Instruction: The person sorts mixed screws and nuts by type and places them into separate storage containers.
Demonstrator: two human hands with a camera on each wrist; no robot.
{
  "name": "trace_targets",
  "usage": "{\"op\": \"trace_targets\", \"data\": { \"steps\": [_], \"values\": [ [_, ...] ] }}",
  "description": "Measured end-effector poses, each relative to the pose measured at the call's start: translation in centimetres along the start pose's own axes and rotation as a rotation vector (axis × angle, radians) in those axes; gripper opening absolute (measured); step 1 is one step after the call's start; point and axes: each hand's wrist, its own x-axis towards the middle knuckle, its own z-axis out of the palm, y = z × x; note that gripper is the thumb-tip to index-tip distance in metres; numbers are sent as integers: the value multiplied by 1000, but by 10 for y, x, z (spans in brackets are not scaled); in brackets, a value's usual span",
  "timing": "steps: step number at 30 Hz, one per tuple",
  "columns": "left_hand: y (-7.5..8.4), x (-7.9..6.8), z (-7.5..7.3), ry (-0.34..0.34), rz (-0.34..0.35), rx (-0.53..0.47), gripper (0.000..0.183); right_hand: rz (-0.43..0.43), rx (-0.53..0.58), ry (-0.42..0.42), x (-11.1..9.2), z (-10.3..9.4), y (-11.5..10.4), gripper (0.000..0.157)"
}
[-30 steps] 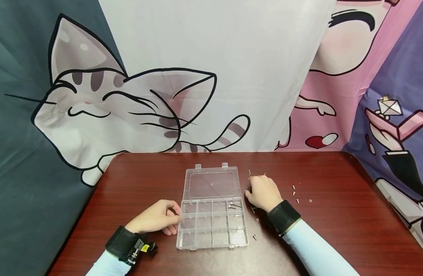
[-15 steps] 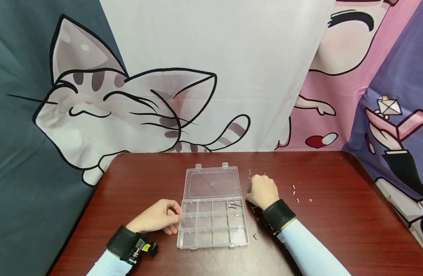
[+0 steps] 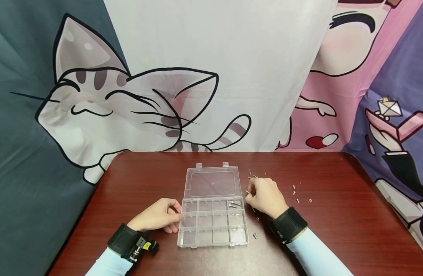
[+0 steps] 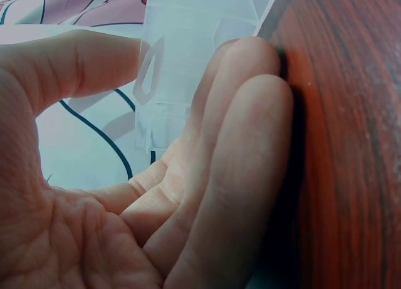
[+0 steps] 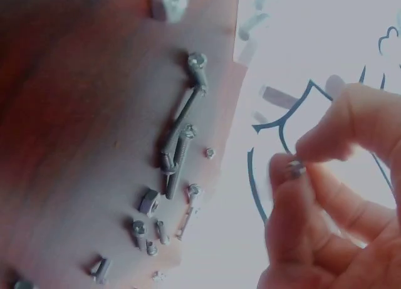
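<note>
- Since half a second ago, my right hand (image 3: 266, 195) has turned slightly and its wrist has shifted out to the right; a small metal piece (image 5: 295, 169) now shows at its fingertips, while my left hand (image 3: 155, 215) stays at the box.
- My right thumb and forefinger pinch that piece, probably a screw, just off the right side of the clear box (image 3: 212, 245). It is held by very little, so a loosened or rolling fingertip could drop it among the others.
- My left hand holds the box's left edge between thumb and bent fingers. If that hold slackens, a bump from the right could slide the box.
- Long bolts (image 5: 183, 116) and a hex nut (image 5: 150, 201) lie loose near my right hand; a dragging knuckle could scatter them.
- A few screws (image 3: 234, 204) lie in the far right compartment; jolting the box could make them jump the low dividers.
- The lid (image 3: 212, 184) lies folded back, away from me, on the desk (image 3: 139, 172).
- Farther right lie more small screws (image 3: 294, 193) and a ring (image 3: 310, 200), easily rolled by a sweeping sleeve.
</note>
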Motion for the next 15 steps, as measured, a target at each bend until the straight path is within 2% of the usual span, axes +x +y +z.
{"op": "trace_targets", "data": {
  "steps": [3,9,15],
  "values": [
    [0,0,0,1,1,0,32,-110,39,14,-5,-3,-3,16],
    [0,-1,0,-3,7,1,32,-297,106,-12,-15,-8,-12,20],
    [0,-1,0,-1,6,6,32,-402,165,-17,-26,-11,-26,20]
  ]
}}
